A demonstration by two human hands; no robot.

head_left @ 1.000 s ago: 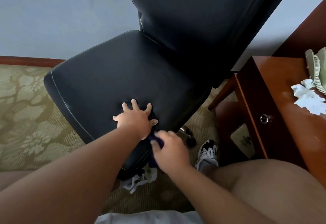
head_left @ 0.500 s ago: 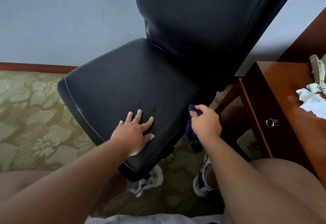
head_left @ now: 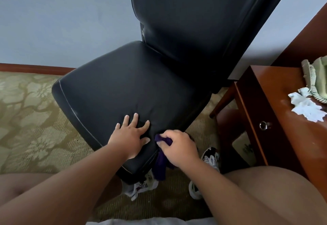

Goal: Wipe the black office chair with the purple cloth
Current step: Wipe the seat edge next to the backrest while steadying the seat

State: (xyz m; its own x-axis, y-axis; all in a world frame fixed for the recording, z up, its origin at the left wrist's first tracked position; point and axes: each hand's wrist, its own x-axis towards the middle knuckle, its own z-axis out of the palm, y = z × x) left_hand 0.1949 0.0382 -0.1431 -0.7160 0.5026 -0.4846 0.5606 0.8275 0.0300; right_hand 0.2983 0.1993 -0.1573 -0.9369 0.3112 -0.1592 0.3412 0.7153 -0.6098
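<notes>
Hands first: left hand (head_left: 130, 138) flat, fingers spread, pressing chair seat (head_left: 123, 86) near its front corner. Right hand (head_left: 178, 146) clenched round purple cloth (head_left: 161, 162) at seat's edge just beside; rest of seat & backrest (head_left: 194, 21) lie fwd, away from both hands.

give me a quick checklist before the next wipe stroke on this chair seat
1. Grip on cloth: right hand holds the purple cloth bunched in its fingers; ok.
2. Cloth contact: the bunched top meets the near edge of the black office chair seat, the rest hangs below; ok.
3. Chair steadied: left hand lies flat on the seat, fingers spread; ok.
4. Path leftward: left hand sits right beside the cloth and would likely block a stroke that way; not ok.
5. Room rightward: wooden desk stands close beside the chair; cannot tell.
6. Dirt left on seat and backrest: cannot tell.
</notes>
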